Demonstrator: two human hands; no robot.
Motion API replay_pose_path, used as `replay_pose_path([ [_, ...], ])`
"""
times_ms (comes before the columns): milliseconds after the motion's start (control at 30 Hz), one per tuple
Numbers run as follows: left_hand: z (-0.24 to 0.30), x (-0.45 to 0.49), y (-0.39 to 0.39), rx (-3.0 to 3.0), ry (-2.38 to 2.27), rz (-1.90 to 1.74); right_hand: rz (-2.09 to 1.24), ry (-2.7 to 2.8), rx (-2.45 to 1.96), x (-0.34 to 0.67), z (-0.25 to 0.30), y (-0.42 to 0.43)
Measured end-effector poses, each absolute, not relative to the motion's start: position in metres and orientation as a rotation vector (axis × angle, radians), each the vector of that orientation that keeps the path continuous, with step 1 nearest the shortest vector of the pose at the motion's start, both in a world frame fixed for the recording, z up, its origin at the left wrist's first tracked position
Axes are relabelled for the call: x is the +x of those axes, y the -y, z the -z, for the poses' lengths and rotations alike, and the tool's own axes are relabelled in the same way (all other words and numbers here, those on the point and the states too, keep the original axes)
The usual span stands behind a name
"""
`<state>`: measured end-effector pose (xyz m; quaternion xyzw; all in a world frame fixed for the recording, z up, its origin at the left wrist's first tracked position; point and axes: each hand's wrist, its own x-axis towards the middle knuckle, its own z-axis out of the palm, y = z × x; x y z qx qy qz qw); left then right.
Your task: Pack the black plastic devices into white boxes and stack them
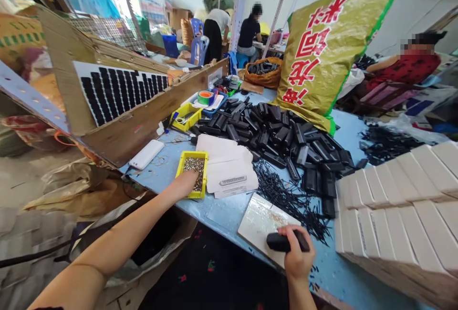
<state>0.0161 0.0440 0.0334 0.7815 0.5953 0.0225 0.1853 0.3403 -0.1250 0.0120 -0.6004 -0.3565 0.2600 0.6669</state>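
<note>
My left hand (186, 183) reaches into a small yellow tray (205, 188) full of tiny shiny metal pieces (193, 164). Its fingertips are too small and hidden to tell whether they pinch anything. My right hand (299, 255) is closed around a black oblong plastic case (279, 242), fingers over its top. The case is held low over a white board (257, 214) at the table's front edge. Just beyond the board lies a heap of thin black strips (279, 183). Behind them is a large pile of similar black cases (268, 131).
White boxes (400, 205) are stacked on the right. A white phone (146, 154) and a printed cardboard sheet (225, 162) flank the tray. Further back stand another yellow tray (193, 118), tape rolls (206, 97) and a tall gold sack (315, 47). Several people work beyond the table.
</note>
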Motion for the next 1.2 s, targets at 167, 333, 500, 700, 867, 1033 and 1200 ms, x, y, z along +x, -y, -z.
replay_pose_path([
  [167, -0.038, 0.011, -0.055, 2.275, -1.695, 0.006, -0.346, 1.372, -1.302, 0.325, -0.013, 0.118],
  [333, -0.045, 0.002, -0.057, 2.279, -1.751, -0.318, -0.461, 1.307, -1.328, 0.322, -0.002, 0.116],
  [500, -0.041, 0.016, -0.043, 1.757, -1.758, -0.977, -0.613, 0.917, -1.412, 0.332, -0.012, 0.106],
  [700, -0.046, 0.122, 0.028, 0.805, -0.991, -0.925, -0.797, 0.461, -0.896, 0.312, -0.071, 0.085],
  [867, -0.056, 0.173, 0.063, 0.575, -0.815, -0.917, -0.775, 0.283, -0.775, 0.298, -0.097, 0.069],
  [1033, -0.059, 0.176, 0.060, 0.609, -0.813, -0.909, -0.757, 0.235, -0.824, 0.302, -0.093, 0.068],
  [1200, -0.057, 0.181, 0.064, 0.704, -0.836, -0.946, -0.796, 0.198, -0.817, 0.305, -0.091, 0.070],
])
